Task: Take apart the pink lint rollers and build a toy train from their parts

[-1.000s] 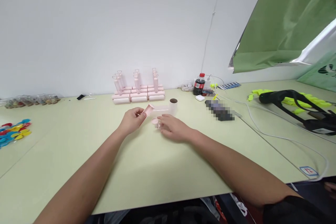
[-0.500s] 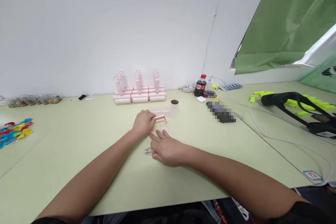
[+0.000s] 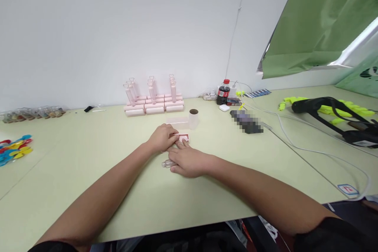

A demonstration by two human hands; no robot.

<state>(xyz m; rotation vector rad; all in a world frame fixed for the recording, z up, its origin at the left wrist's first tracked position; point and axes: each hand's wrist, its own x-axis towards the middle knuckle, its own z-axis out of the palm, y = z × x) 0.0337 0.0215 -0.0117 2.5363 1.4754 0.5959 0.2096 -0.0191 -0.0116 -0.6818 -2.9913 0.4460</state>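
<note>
The left hand point(image 3: 162, 138) pinched a glossy pink, trough-shaped case point(image 3: 186, 136) at its three o'clock. The right hand point(image 3: 189, 161), fingertips at the case, covered part of a ribbed transparent bottle point(image 3: 167, 163) at nine o'clock; whether it gripped was unclear. Beyond, at one o'clock, stood a hollow pale cylinder point(image 3: 193, 120).

On the pale green flat surface point(image 3: 141, 204), a small clear plastic bottle point(image 3: 167, 163) lies before a small pink rectangular tray point(image 3: 184, 136), behind which an upright pale cylinder point(image 3: 193, 121) stands right of the pink oblong boxes point(image 3: 155, 109) and left of the red-capped plastic cola bottle point(image 3: 223, 95).
</note>
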